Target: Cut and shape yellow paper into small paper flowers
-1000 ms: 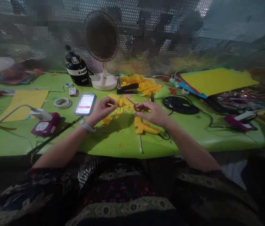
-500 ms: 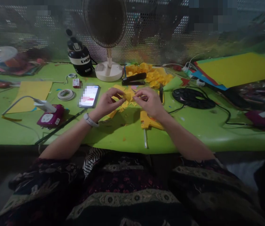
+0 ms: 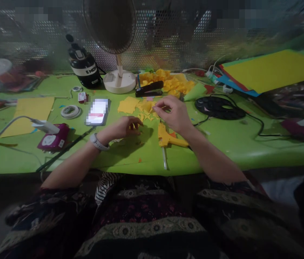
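My right hand (image 3: 172, 112) is closed in a pinch at the edge of a small yellow paper piece (image 3: 146, 105). Yellow paper scraps (image 3: 145, 117) lie just below it, and a flat yellow paper piece (image 3: 128, 104) rests to its left. Nearer the front of the table, my left hand (image 3: 127, 128) hovers low with curled fingers apart and nothing seen between them. A yellow glue gun (image 3: 165, 137) with a clear glue stick lies under my right wrist.
Behind the scraps are a black stapler (image 3: 149, 88) and a heap of yellow paper petals (image 3: 168, 81). A phone (image 3: 98, 112), tape roll (image 3: 71, 111) and purple adapter (image 3: 54, 137) lie left. A fan (image 3: 119, 81) and bottle (image 3: 85, 68) stand behind; a black coil (image 3: 219, 108) lies right.
My left hand has let go of the yellow paper and moved down toward the table's front. My right hand stays pinched by the yellow paper. The view has shifted slightly.
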{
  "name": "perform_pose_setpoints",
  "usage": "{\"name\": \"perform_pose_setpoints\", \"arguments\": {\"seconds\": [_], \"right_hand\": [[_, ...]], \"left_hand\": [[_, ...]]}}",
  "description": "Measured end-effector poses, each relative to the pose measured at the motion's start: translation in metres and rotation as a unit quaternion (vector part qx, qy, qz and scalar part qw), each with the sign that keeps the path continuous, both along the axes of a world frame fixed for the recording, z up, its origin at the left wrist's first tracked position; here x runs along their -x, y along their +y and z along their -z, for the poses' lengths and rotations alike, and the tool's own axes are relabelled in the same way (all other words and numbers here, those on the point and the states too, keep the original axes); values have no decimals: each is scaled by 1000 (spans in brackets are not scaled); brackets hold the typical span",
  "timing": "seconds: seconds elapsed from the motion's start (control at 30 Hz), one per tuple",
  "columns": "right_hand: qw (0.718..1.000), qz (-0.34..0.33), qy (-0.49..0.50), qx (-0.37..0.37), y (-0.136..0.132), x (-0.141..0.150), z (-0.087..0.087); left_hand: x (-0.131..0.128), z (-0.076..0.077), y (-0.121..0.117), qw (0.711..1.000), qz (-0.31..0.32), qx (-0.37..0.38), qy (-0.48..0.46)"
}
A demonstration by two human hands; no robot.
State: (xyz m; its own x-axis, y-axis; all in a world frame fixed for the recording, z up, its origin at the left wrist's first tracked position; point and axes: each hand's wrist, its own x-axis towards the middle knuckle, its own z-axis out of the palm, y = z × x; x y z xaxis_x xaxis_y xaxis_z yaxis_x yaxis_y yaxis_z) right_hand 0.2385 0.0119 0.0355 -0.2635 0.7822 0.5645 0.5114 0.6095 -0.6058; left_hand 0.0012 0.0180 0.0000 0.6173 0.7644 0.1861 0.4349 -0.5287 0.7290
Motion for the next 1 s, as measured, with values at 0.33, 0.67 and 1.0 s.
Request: {"name": "perform_pose_setpoints", "arguments": {"seconds": [0.33, 0.67, 1.0], "right_hand": [[1000, 9, -13, -11, 2, 1, 3], [1000, 13, -21, -7, 3, 2, 7], [998, 11, -46, -44, 3, 1, 7]], "left_hand": [[-3, 8, 4, 1000, 20, -11, 11], [-5, 9, 4, 1000, 13, -14, 19], [-3, -4, 3, 994, -81, -16, -70]]}}
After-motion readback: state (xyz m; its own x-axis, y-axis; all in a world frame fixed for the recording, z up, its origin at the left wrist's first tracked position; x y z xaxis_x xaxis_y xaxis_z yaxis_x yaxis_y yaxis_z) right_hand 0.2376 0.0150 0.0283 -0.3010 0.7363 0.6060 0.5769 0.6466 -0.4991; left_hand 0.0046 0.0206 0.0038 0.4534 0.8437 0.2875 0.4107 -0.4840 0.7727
